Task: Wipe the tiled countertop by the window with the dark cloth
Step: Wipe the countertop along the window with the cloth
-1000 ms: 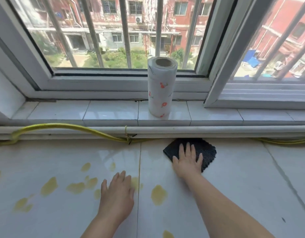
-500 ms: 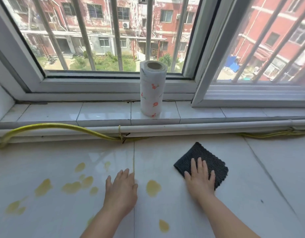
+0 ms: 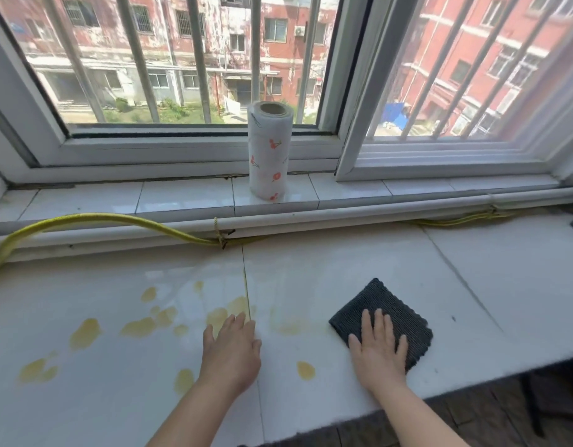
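Head view gives us both of our hands flat on the white tiled countertop under the window. Our right hand lies palm down on the dark cloth, fingers spread and straight, pressing it onto the tile rather than gripping it; nothing is pinched between the fingers. The cloth is a dark ribbed square turned like a diamond, one corner pointing toward the window. It reaches out past our fingertips on the far side and shows on both sides of the hand, while its near corner is hidden under the palm. It sits on the tile to the right of the grout line, near the front edge of the counter.

Our left hand rests open and empty on the counter, fingers together and extended, fingertips just at the grout line. It is well apart from the cloth.

Yellow spots are scattered over the tile to the left of and in front of the left hand, and one spot lies between the two hands. A faint yellowish smear shows just left of the cloth.

On the raised sill stands an upright paper towel roll with orange flower prints. A yellow hose runs along the ledge below it.
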Tool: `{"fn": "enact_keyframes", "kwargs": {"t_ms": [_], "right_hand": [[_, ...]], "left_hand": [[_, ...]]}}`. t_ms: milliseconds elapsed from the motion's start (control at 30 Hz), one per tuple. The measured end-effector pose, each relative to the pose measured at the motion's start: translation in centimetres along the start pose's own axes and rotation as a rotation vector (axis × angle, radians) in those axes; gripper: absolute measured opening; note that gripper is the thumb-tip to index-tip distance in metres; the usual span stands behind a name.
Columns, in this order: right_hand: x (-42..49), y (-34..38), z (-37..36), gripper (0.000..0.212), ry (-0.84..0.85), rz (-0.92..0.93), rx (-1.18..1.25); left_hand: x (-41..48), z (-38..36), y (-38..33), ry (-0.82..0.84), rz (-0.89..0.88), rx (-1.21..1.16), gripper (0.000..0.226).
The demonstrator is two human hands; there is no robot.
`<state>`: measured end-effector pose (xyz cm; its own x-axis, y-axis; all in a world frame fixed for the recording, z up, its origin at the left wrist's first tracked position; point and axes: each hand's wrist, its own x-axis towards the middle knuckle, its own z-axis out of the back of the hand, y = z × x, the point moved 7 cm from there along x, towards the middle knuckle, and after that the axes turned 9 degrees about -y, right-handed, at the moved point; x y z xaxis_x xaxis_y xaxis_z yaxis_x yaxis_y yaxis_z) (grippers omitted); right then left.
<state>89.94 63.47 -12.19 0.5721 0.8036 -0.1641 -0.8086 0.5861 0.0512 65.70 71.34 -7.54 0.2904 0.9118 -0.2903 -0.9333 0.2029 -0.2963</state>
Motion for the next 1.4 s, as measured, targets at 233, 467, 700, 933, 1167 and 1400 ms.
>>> {"fn": "enact_keyframes", "kwargs": {"t_ms": [233, 467, 700, 933, 1167, 1400], "right_hand": [[-7.7, 10.7, -2.7, 0.056, -0.026, 0.534, -0.008], [-2.9, 0.9, -1.0, 0.082, -0.043, 0.338, -0.031], [-7.6, 2.4, -1.4, 0.072, -0.061, 0.533, 0.008], [-4.8, -3.9, -0.5, 0.061, 0.073, 0.467, 0.026], [-4.2, -4.9, -0.3, 0.060, 0.130, 0.308, 0.047], [-9.0, 2.5, -1.1, 0.060, 0.086, 0.433, 0.008]], "left_hand": [[-0.6, 0.7, -3.1, -0.095, -0.073, -0.011, 0.040], [-3.2, -0.7, -5.0, -0.047, -0.042, 0.032, 0.044], [-7.5, -3.7, -6.6, -0.014, 0.031, 0.070, 0.046], [-10.5, -4.2, -6.2, -0.046, 0.112, 0.038, 0.045], [-13.4, -4.6, -4.0, -0.026, 0.189, 0.024, 0.045], [-13.7, -1.8, 2.2, -0.073, 0.230, 0.016, 0.047]]}}
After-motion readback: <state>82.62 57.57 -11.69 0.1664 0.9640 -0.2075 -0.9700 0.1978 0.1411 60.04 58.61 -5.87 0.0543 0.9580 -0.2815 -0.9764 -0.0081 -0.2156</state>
